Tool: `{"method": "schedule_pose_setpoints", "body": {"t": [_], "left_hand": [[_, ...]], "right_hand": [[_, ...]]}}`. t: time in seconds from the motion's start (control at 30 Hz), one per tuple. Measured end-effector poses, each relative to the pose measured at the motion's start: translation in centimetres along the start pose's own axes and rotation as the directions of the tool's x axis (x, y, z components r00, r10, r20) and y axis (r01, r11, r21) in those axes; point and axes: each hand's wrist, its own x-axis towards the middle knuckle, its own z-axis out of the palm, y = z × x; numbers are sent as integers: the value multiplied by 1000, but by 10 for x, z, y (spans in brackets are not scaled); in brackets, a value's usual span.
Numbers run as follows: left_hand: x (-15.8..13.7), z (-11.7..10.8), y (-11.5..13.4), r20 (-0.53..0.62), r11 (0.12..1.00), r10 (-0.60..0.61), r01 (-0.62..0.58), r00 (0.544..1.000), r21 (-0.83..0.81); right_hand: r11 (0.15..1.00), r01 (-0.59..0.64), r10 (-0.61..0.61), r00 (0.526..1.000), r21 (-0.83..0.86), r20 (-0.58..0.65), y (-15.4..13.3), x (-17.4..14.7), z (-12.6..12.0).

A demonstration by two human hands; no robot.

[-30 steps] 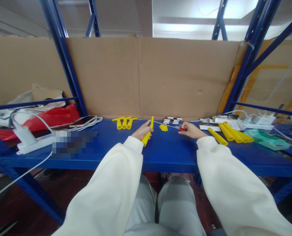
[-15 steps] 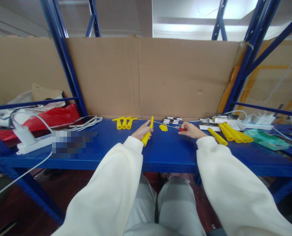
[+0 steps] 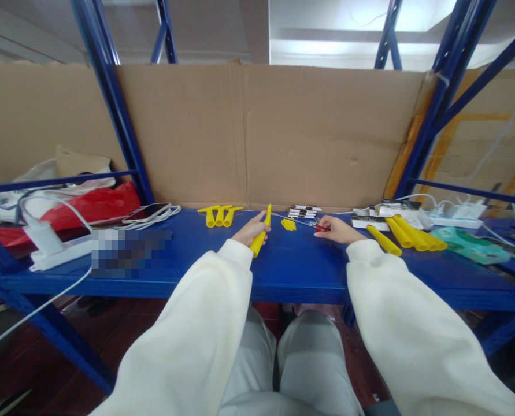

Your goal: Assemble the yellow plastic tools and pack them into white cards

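My left hand (image 3: 252,229) is closed around a yellow tapered tube (image 3: 259,241), its narrow end pointing up and away from me. In my right hand (image 3: 336,230) is a red-handled tool (image 3: 322,228) with a long thin metal shaft. The shaft reaches left, its tip close to the upper part of the tube; whether they touch I cannot tell. Between my hands lie small flat yellow pieces (image 3: 288,225), with a stack of white-and-black pieces (image 3: 303,213) behind them. Several loose yellow tubes (image 3: 384,240) rest right of my right hand.
Left of my hands are yellow tubes with crosspieces (image 3: 219,216). A phone (image 3: 147,212), white cables and a power strip (image 3: 62,254) sit farther left. On the right are white boxes (image 3: 372,222) and a green packet (image 3: 471,245). A cardboard wall (image 3: 300,133) closes the back.
Hardly anything differs: both hands keep their places and grips, and the view has shifted very slightly.
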Motion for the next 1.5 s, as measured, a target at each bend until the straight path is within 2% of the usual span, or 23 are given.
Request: {"method": "schedule_pose_setpoints", "body": {"t": [0.13,0.33,0.6,0.87,1.13,1.37,1.5], "left_hand": [[1,0,0,-1,1000,4,-4,1000,10],[4,-2,-2,-2,1000,0,0,1000,8],[2,-1,-2,3,1000,5,-5,1000,-4],[1,-1,0,7,1000,1,-1,1000,-10],[0,-1,-1,6,1000,7,-7,1000,-16],[0,-1,-1,-1,1000,3,-3,1000,-18],[1,-1,-1,2,1000,8,-8,1000,-25]], "right_hand": [[1000,-2,2,1000,-1,-17,0,-1,0],[998,37,-34,997,-41,71,-3,-2,-2],[998,-21,21,1000,55,2,-2,-1,1],[1000,-11,10,994,5,110,-4,-3,-1],[997,-5,5,1000,74,1,1,0,1],[997,-56,51,994,50,101,-4,-3,1],[997,-46,40,995,69,86,-5,-2,0]]}}
